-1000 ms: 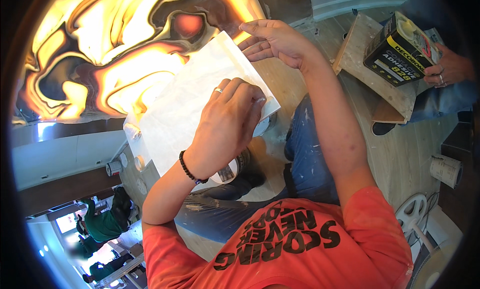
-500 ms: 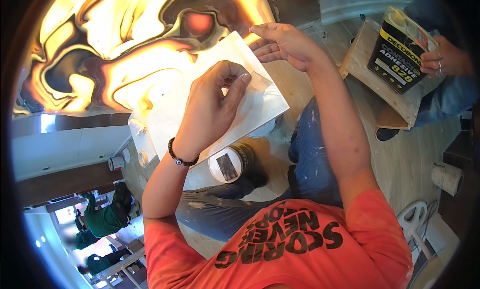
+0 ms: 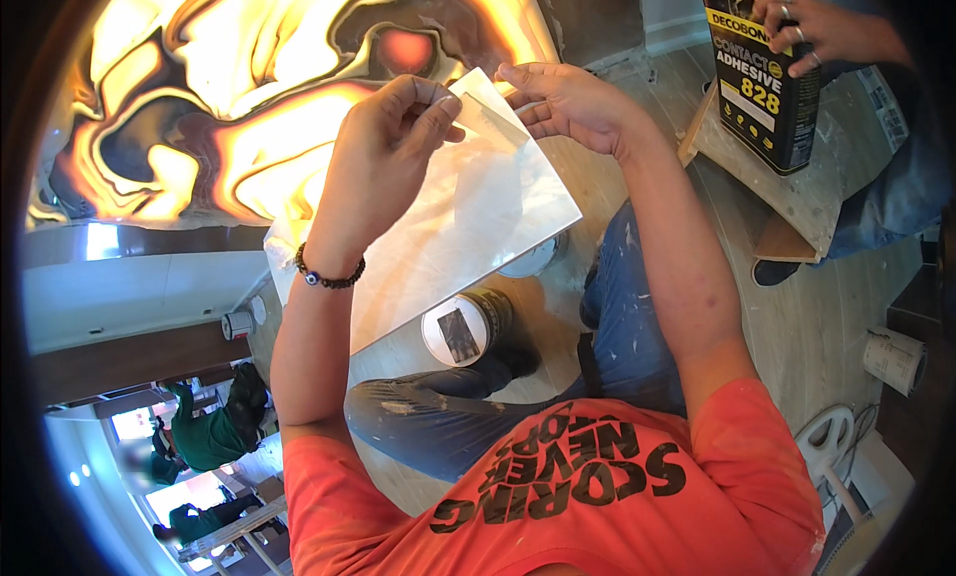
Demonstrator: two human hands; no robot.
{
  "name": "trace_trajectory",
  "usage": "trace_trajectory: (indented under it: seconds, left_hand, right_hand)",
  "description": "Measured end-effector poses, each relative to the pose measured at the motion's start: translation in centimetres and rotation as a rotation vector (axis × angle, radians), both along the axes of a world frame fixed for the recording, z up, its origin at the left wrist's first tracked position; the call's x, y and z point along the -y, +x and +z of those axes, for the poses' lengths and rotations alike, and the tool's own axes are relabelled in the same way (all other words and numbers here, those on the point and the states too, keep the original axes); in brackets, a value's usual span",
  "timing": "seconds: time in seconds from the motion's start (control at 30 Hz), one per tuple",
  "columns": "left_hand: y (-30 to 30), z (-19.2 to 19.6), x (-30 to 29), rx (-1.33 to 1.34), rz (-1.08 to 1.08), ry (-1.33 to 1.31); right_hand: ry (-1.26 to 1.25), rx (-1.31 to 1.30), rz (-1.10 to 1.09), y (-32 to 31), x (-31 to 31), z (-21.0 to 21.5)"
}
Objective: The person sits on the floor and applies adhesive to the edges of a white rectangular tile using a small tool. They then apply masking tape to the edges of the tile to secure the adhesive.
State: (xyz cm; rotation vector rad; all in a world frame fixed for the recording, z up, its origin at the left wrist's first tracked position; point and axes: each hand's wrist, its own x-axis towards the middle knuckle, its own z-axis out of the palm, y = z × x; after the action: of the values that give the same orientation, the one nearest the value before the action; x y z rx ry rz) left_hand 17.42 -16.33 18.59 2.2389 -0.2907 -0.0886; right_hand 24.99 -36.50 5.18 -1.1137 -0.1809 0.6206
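A glossy white board (image 3: 438,247) lies at a slant before me. Over its far part is my left hand (image 3: 393,143), thumb and fingers pinched together, with a beaded bracelet on the wrist. A thin, flat, greyish spreader (image 3: 495,120) extends from those fingertips over the board; the grip itself is partly hidden. At the board's upper right edge, my right hand (image 3: 578,106) has its fingers loosely curved and apart. Its fingertips come up to the edge; whether they press on it I cannot tell.
A white-lidded bucket (image 3: 463,327) stands below the board. On the right, another person's hand (image 3: 822,28) grips a black adhesive can (image 3: 765,98) on a wooden board (image 3: 827,198). A glossy swirl-patterned panel (image 3: 239,98) fills the far left. Beyond are a roll (image 3: 893,360) and people in green.
My left hand has moved up and left with the spreader, uncovering more of the white board. The other person's can has gone from tilted to nearly upright, with the hand now nearer its top.
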Motion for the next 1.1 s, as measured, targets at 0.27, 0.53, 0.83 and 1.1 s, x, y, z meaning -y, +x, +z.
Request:
trace_trajectory:
  seconds: [0.27, 0.53, 0.83, 1.1]
  left_hand:
    - [1.1, 1.8, -1.0, -0.052, 0.026, 0.04]
    - [2.2, 3.3, -2.5, -0.03, 0.085, 0.032]
    - [3.2, 5.4, -3.6, 0.032, 0.13, 0.053]
    - [4.4, 7.1, -3.9, 0.096, 0.175, 0.021]
  right_hand:
    - [0.038, -0.024, 0.027, -0.8, 0.6, -0.2]
    - [0.046, -0.033, 0.015, -1.1, 0.6, -0.4]
    - [0.055, -0.018, 0.021, -1.2, 0.4, -0.3]
    - [0.058, -0.012, 0.026, -1.2, 0.5, -0.3]
